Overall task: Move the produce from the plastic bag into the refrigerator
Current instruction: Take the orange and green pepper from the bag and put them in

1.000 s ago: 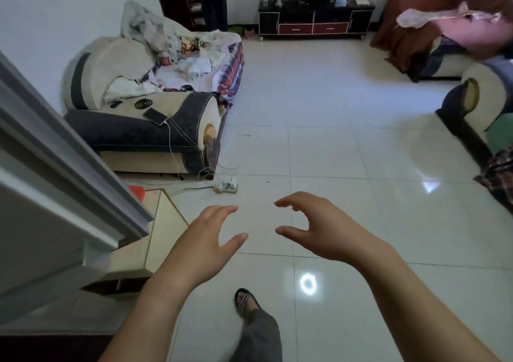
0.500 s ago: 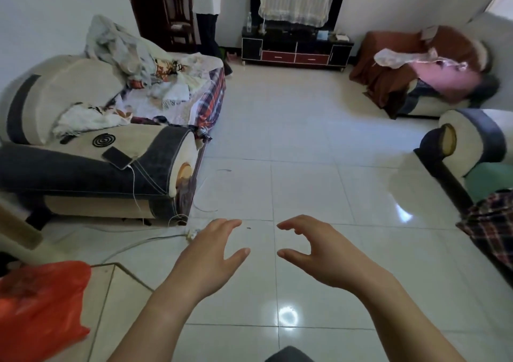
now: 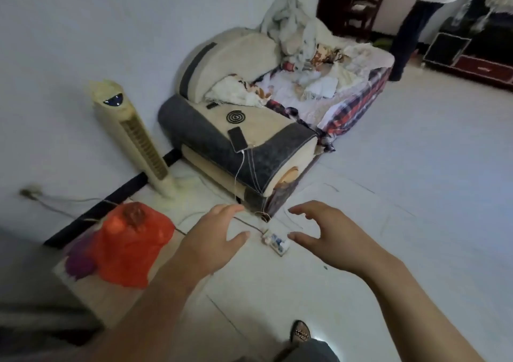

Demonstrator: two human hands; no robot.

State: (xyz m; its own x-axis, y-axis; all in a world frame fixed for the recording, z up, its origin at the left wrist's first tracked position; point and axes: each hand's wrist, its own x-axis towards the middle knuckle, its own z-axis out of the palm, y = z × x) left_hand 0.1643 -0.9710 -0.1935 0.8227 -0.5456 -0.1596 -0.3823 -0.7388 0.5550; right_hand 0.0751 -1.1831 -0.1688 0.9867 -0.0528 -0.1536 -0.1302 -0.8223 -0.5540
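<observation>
We count two hands, a left hand (image 3: 211, 245) and a right hand (image 3: 333, 239). Left of the left hand sits one orange plastic bag (image 3: 130, 250). Between the hands lies one power strip (image 3: 274, 240). Beyond them are one sofa (image 3: 194, 131), one tower fan (image 3: 138, 136) and one phone (image 3: 237, 139).

**Bare arms, grey trousers, one speckled sandal**

The sandal (image 3: 300, 334) is dark at the rim, and its upper is speckled with small light dots, though blur hides finer detail. Just below the sandal, a grey trouser leg (image 3: 308, 352) runs off the bottom edge. Up and left of the sandal are the left forearm (image 3: 155, 306) and left grip (image 3: 211, 239). Up and right of it are the right forearm (image 3: 416, 306) and right grip (image 3: 333, 239). Both forearms are bare to the frame's edge
</observation>
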